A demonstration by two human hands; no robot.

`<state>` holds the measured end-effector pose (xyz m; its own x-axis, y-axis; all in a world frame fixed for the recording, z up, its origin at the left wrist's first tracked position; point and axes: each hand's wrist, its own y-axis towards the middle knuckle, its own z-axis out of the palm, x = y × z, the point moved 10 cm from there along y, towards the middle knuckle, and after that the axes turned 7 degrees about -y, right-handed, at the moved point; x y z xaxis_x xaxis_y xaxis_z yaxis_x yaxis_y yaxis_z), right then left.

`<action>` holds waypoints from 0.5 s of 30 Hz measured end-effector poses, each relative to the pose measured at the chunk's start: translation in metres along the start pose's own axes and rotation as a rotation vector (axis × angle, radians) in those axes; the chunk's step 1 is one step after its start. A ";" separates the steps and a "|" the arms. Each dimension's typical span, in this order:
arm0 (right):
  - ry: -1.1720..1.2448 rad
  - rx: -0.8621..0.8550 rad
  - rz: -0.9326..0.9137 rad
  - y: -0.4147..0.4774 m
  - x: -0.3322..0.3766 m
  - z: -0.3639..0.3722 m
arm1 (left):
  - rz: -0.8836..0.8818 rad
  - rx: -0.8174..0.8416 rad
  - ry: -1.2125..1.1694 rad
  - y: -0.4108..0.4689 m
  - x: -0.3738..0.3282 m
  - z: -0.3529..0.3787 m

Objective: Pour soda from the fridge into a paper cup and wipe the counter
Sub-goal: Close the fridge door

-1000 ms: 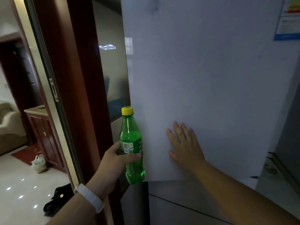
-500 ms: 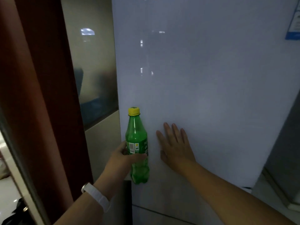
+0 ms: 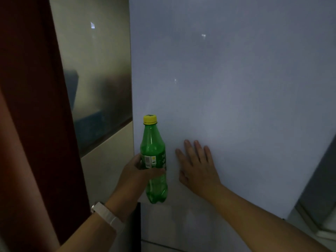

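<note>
A green soda bottle (image 3: 154,160) with a yellow cap stands upright in my left hand (image 3: 135,174), which is wrapped around its labelled middle. A pale band sits on that wrist. Just right of the bottle, my right hand (image 3: 197,167) lies flat with fingers spread against the white fridge door (image 3: 236,88), near the door's lower edge. The fridge door fills most of the view and looks shut against the fridge body. No paper cup or counter is in sight.
A dark red-brown door frame (image 3: 36,115) runs down the left side. Between it and the fridge is a glossy wall panel (image 3: 98,79) with reflections. A second fridge panel (image 3: 181,230) lies below the upper door. A grey surface (image 3: 320,179) borders the fridge on the right.
The fridge door has swung closed toward the fridge under my right palm. The view has shifted right, so the room beyond the door frame is gone. The bottle stays held in my left hand.
</note>
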<state>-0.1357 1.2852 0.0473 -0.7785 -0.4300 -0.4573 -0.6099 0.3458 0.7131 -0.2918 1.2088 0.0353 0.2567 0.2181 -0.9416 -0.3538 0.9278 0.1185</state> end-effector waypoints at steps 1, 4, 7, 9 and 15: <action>-0.002 0.021 0.009 0.003 -0.001 0.004 | -0.004 0.001 -0.014 0.003 0.001 0.001; -0.026 0.093 0.016 0.011 -0.007 0.018 | -0.001 0.005 -0.046 0.012 0.002 0.006; -0.045 0.141 0.003 0.016 -0.011 0.028 | 0.000 0.018 -0.056 0.017 0.001 0.013; -0.049 0.160 0.008 0.018 -0.012 0.032 | 0.001 0.040 -0.038 0.019 0.001 0.016; 0.011 0.213 0.025 0.017 -0.013 0.026 | 0.000 0.080 -0.006 0.024 0.000 0.022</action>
<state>-0.1400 1.3181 0.0514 -0.7929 -0.4275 -0.4342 -0.6087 0.5247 0.5951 -0.2801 1.2382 0.0449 0.2619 0.2201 -0.9397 -0.2811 0.9488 0.1439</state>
